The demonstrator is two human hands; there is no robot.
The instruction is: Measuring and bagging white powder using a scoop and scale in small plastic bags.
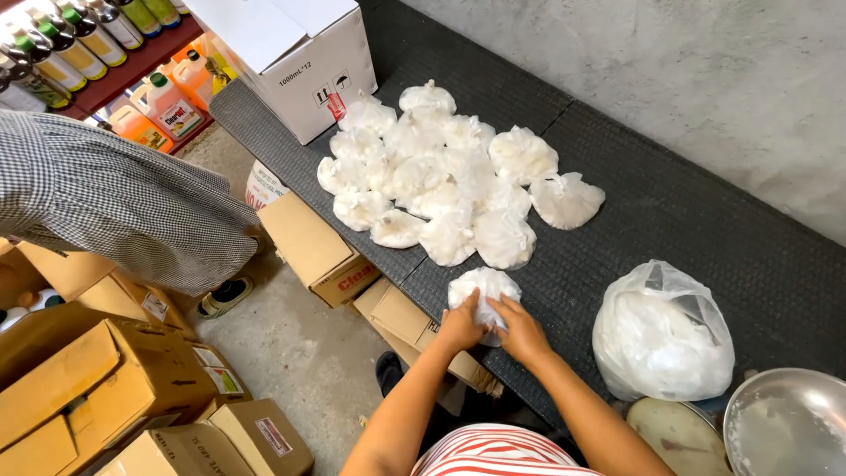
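Note:
Both my hands rest on one small clear bag of white powder (482, 287) at the near edge of a dark mesh table (670, 211). My left hand (462, 326) grips its lower left side, and my right hand (520, 328) pinches its lower right side. Just beyond lies a pile of several similar tied bags of white powder (441, 176). A large clear plastic bag holding white powder (661, 335) sits to the right of my right hand.
A metal bowl (786, 423) stands at the lower right. A white carton (300, 53) sits on the table's far left end. Brown cardboard boxes (106, 370) crowd the floor on the left, bottles line a shelf (79, 44), and another person's checkered sleeve (115, 203) reaches in.

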